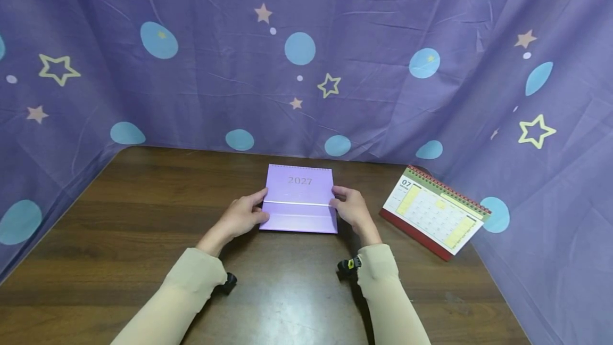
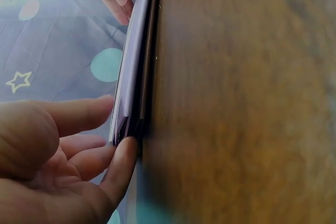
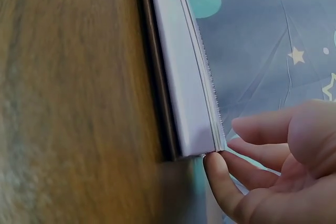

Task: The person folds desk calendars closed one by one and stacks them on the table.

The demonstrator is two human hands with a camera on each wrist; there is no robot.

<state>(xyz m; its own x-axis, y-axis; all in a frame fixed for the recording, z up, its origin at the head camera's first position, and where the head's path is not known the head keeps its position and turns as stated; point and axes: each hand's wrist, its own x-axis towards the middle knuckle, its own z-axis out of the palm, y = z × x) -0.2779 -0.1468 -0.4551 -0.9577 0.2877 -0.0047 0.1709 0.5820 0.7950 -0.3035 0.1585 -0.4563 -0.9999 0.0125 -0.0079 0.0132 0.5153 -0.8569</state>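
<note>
A purple desk calendar [image 1: 299, 189] marked 2027 lies low at the middle of the table, its spiral binding along the far edge. My left hand [image 1: 241, 214] holds its left side, with fingertips and thumb at the edge. On the opposite side, my right hand [image 1: 353, 207] grips the right edge the same way. Seen edge-on in the left wrist view, the calendar [image 2: 135, 51] has its corner between the left fingers. The right wrist view shows the calendar's near end [image 3: 186, 77] against the right thumb and fingertips.
To the right, a second desk calendar [image 1: 431, 214] with a red base and a page marked 07 stands at an angle on the brown wooden table [image 1: 119, 238]. A purple curtain [image 1: 215, 84] with stars and blue dots surrounds the table's back and sides.
</note>
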